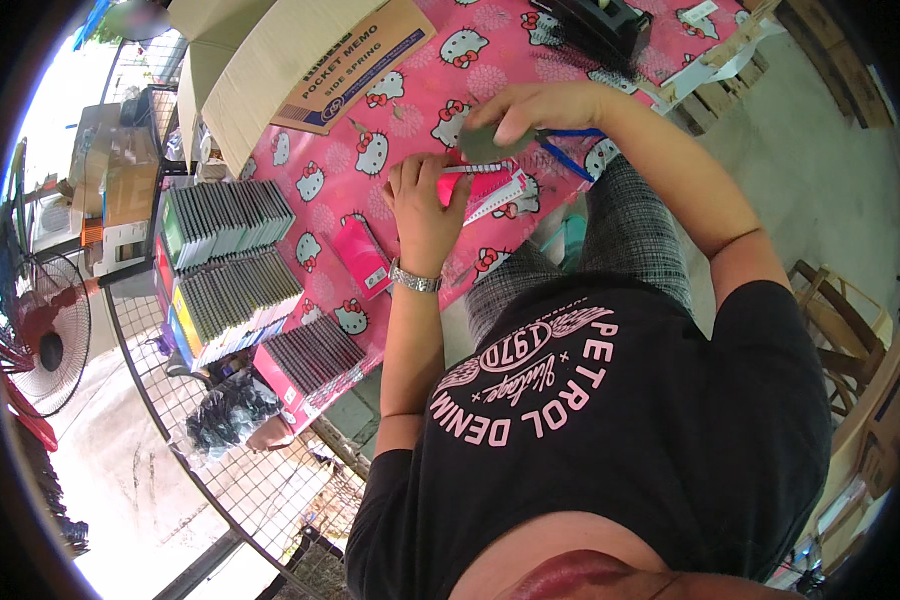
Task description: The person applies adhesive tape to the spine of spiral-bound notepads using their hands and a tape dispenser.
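My left hand (425, 210) is closed on the near-left edge of a small pink notepad (485, 186) with a white spiral binding, resting on the table. My right hand (545, 108) is just above and to the right of the notepad, its fingers wrapped round a tool with two blue handles (564, 158), which looks like pliers. A blurred grey-green rounded shape (484, 146) shows under those fingers; what it is I cannot make out. The tool's jaws are hidden. Beside my left wrist, another pink notepad (361, 256) lies on the table.
Several rows of spiral notepads (232, 222) are stacked at the table's left end. An opened cardboard box (355, 62) stands at the far left. A black tape dispenser (602, 30) sits at the far edge. The table has a pink patterned cover (320, 215). A fan (52, 345) stands left.
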The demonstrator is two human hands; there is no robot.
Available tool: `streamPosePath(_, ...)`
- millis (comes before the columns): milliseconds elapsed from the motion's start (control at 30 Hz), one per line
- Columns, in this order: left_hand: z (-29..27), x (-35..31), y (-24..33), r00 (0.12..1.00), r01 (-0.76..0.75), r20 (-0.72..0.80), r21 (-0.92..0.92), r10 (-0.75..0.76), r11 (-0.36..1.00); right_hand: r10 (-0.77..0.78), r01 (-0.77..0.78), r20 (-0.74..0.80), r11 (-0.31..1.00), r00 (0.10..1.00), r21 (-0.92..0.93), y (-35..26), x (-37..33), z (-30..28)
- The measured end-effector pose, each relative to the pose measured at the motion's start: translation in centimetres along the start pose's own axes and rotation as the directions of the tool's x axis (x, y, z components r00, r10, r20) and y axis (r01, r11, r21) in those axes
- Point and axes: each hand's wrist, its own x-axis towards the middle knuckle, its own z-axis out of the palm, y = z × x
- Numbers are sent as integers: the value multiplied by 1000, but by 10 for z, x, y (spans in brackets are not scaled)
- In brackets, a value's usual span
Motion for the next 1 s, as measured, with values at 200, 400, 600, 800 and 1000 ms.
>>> streamPosePath(200,-2,4,-4,999,-42,6,-85,42,995,23,-17,18,962,1000,-273,-13,10,2)
streamPosePath(400,-1,2,-5,999,-34,-18,-116,32,993,77,-65,52,977,996,-202,-14,18,2)
streamPosePath(600,-5,0,-11,999,-26,-23,-143,23,989,110,-110,-7,989,994,-103,-19,21,11)
streamPosePath(800,-11,0,-30,1000,6,-29,-178,-12,984,95,-89,36,984,995,-151,-15,39,9)
streamPosePath(1000,-13,0,-33,991,135,44,-346,-127,928,95,-74,136,985,986,-154,-24,49,13)
